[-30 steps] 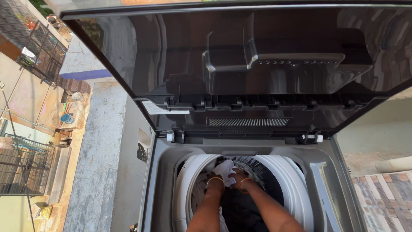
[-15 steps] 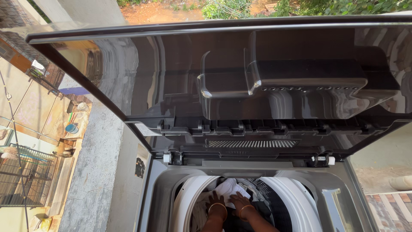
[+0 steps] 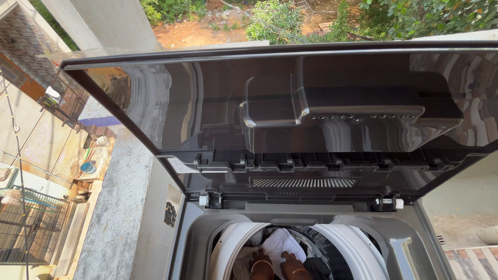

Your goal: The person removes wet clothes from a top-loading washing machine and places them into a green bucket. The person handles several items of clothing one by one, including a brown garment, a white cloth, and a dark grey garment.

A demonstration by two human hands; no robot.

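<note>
Head view, looking down into a grey top-loading washing machine [image 3: 194,243] with its dark glossy lid [image 3: 290,103] raised. At the bottom edge, the left hand [image 3: 261,261] and right hand [image 3: 289,261], each with a gold bangle at the wrist, rest against a white crumpled cloth [image 3: 280,243] inside the white-rimmed drum [image 3: 228,249]. Whether the fingers pinch the cloth cannot be told. Dark laundry [image 3: 316,267] lies just beside it.

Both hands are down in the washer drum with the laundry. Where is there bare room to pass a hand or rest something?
Crowded: the drum's middle, where the left hand and right hand press a white cloth amid dark laundry. Free: the grey top deck between the drum's white ring and the raised lid, and its left strip.
</note>
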